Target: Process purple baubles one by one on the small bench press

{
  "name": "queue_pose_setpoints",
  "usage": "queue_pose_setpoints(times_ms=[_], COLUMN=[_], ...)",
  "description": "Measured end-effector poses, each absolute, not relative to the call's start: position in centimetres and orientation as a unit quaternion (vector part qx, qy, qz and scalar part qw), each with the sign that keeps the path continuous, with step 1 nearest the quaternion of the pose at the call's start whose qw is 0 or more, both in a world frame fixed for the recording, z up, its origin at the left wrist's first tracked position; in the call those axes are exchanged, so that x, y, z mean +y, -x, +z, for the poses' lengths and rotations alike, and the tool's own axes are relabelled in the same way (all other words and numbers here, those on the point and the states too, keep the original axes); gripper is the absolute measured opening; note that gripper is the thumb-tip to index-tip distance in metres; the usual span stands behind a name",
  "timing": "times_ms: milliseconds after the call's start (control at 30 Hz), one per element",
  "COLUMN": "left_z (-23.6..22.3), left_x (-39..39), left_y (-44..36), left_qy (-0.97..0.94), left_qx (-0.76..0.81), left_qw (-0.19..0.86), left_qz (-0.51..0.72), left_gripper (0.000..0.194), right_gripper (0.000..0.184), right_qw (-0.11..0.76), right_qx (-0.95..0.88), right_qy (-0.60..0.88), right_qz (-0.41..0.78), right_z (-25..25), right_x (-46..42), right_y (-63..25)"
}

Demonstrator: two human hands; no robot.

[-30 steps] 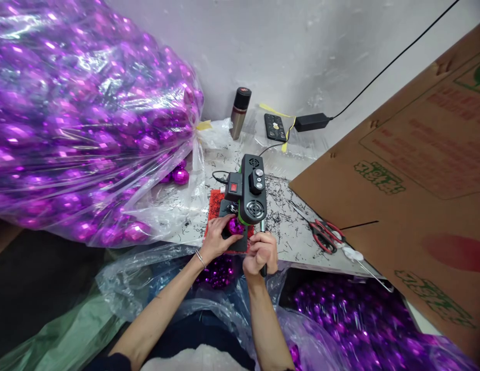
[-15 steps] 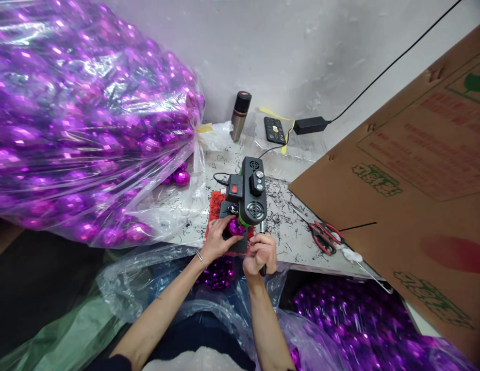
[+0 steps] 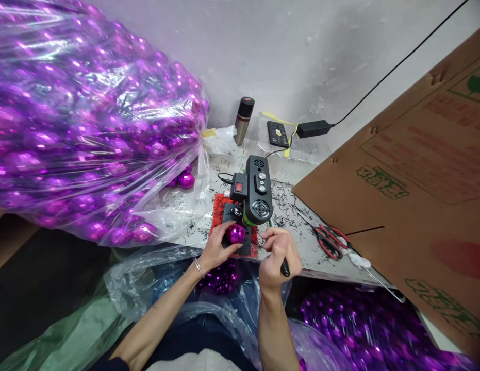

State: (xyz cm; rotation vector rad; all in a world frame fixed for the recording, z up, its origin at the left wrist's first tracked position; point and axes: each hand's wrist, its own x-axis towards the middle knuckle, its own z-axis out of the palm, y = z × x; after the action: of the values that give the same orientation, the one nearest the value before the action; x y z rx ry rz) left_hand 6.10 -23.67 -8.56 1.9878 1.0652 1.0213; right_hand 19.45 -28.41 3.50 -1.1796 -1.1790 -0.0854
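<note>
Between the thumb and fingers of my left hand [image 3: 217,245] is a shiny purple ball ornament [image 3: 236,234], held on the dark base plate [image 3: 244,249] of a small bench press [image 3: 259,188]. The press has a black top with two round vents and a side box with a red switch. My right hand [image 3: 280,253] is wrapped around the press's lever [image 3: 285,268], whose black end sticks out below the fist. A red mat [image 3: 218,208] strewn with black bits lies under the press.
A big clear bag of purple ornaments [image 3: 88,129] fills the left. Red-handled scissors [image 3: 329,241] lie right of the press, beside a cardboard box [image 3: 417,180]. Behind stand a flask [image 3: 243,121], a phone [image 3: 277,134] and a power adapter [image 3: 314,128]. More purple ornaments [image 3: 363,319] sit low at right.
My right hand has swung the lever outward to the right and away from the press. The purple ball shows more fully between my left fingers. The whole view has shifted slightly.
</note>
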Motion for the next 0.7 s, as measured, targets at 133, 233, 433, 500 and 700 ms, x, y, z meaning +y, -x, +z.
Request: queue_pose_setpoints(times_ms=[133,233,433,500,700], left_z=[-7.7,-6.1,-2.6,-2.1,-2.1], left_x=[-26.0,-23.1,-9.4,-6.8,-6.4], left_y=[-2.9,-0.7,1.4,1.5,2.1], left_qy=[-0.795,-0.773,-0.657,-0.687,-0.656], left_qx=[0.353,0.412,0.642,0.647,0.654], left_qw=[0.324,0.293,0.172,0.184,0.24], left_qz=[0.372,0.383,0.356,0.274,0.292], left_gripper=[0.086,0.076,0.051,0.058,0.068], right_gripper=[0.04,0.04,0.041,0.041,0.04], right_qw=[0.672,0.676,0.669,0.668,0.67], right_qx=[-0.52,-0.517,-0.529,-0.53,-0.539], right_qy=[0.526,0.523,0.52,0.519,0.507], right_qz=[-0.039,-0.04,-0.045,-0.051,-0.06], right_z=[2.8,1.5,1.1,1.1,0.8], right_x=[-28.5,-28.6,-28.5,-28.5,-28.3], right_y=[-19.3,-19.0,-19.0,-19.0,-19.2])
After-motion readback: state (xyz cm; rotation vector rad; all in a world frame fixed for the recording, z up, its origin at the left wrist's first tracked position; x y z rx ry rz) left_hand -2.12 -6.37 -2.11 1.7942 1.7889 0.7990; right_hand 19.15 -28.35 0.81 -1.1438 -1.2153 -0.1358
